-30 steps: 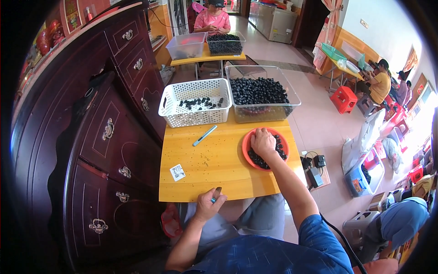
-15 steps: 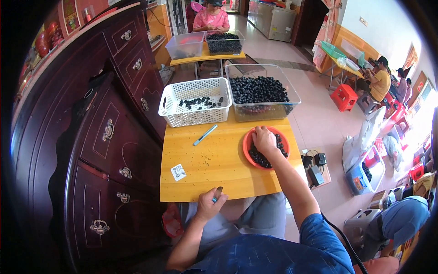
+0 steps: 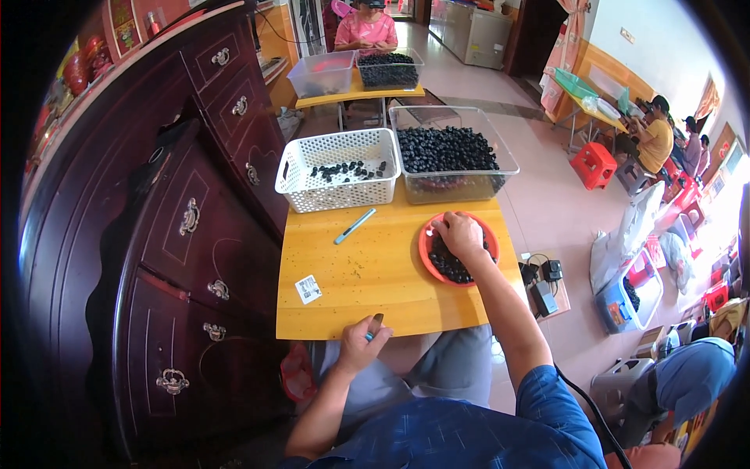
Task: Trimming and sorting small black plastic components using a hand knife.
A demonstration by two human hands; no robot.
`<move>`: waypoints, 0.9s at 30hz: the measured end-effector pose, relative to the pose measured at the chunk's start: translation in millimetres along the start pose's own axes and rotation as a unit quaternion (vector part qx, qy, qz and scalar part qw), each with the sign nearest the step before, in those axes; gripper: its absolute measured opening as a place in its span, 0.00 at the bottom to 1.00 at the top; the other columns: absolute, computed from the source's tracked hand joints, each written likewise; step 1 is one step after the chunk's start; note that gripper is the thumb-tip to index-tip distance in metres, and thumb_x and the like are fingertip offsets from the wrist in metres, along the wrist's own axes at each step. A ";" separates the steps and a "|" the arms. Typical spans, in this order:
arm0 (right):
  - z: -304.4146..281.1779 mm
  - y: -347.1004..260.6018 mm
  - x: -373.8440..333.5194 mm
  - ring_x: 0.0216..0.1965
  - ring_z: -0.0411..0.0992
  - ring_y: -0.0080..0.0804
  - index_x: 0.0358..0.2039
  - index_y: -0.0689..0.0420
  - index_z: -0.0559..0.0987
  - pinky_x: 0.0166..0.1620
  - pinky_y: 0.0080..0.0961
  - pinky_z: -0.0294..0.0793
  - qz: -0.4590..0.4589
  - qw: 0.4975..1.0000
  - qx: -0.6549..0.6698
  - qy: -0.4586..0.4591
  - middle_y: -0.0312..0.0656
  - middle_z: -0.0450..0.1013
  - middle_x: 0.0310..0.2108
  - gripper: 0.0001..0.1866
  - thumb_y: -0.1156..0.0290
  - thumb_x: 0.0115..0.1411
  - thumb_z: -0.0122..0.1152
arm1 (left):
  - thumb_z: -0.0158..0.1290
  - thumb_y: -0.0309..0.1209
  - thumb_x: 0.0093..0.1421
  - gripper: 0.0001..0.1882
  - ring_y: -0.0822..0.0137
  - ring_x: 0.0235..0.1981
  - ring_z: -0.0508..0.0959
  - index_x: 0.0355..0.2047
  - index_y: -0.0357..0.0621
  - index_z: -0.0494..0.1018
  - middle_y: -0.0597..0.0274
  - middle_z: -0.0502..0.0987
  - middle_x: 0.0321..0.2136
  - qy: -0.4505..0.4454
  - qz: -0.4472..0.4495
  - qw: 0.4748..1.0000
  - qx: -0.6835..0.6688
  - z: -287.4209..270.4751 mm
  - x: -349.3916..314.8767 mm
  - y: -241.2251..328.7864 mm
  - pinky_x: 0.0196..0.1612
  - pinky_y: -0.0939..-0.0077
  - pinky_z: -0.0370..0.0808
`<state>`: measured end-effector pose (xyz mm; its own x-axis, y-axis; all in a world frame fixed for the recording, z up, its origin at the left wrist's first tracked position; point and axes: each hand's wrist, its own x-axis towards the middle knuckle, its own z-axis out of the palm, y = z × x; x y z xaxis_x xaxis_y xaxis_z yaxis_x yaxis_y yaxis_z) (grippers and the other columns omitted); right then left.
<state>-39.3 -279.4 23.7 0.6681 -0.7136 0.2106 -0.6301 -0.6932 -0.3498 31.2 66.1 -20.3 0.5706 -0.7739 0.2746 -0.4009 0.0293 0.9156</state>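
Holding the right hand (image 3: 462, 236) over the orange-red bowl (image 3: 424, 252) of dark pieces (image 3: 451, 270), on the yellow table's (image 3: 394, 301) right side, with fingers bent, too unclear to tell if apart or together. Clasping a blue-and-dark tool (image 3: 377, 321) in the left hand (image 3: 358, 349), with fingers curled around it.

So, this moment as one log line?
left hand: holding blue tool | right hand: at red bowl of dark pieces | white basket: some pieces

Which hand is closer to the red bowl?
Right: the right hand is over the red bowl; the left hand is left of it, at the near edge of the table.
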 end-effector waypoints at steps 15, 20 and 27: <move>-13.6 -0.2 -1.9 0.38 0.81 0.54 0.32 0.58 0.81 0.41 0.50 0.80 -0.024 0.993 0.072 0.090 0.52 0.80 0.35 0.22 0.49 0.66 0.63 | 0.65 0.31 0.61 0.11 0.61 0.20 0.78 0.30 0.37 0.76 0.57 0.77 0.18 -0.004 0.003 1.000 0.014 1.2 -0.3 -5.4 0.28 0.68 0.74; -12.3 7.2 -8.2 0.37 0.80 0.54 0.32 0.58 0.81 0.40 0.49 0.79 -0.046 0.995 0.039 0.075 0.51 0.80 0.33 0.22 0.49 0.64 0.66 | 0.66 0.32 0.61 0.12 0.62 0.19 0.77 0.31 0.36 0.76 0.57 0.77 0.18 0.008 0.019 1.000 0.019 3.6 -0.4 -10.0 0.28 0.67 0.74; -11.0 12.7 -16.5 0.38 0.81 0.53 0.32 0.57 0.85 0.41 0.49 0.80 -0.050 0.998 0.037 0.031 0.52 0.80 0.35 0.21 0.48 0.62 0.67 | 0.66 0.31 0.61 0.11 0.63 0.19 0.78 0.31 0.37 0.77 0.59 0.77 0.18 0.015 0.015 1.000 0.015 2.2 0.5 -6.8 0.28 0.68 0.74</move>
<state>-62.7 -277.5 25.8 0.6992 -0.6478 0.3025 -0.5291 -0.7534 -0.3904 32.7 64.1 -27.0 0.5793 -0.7531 0.3119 -0.4394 0.0339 0.8977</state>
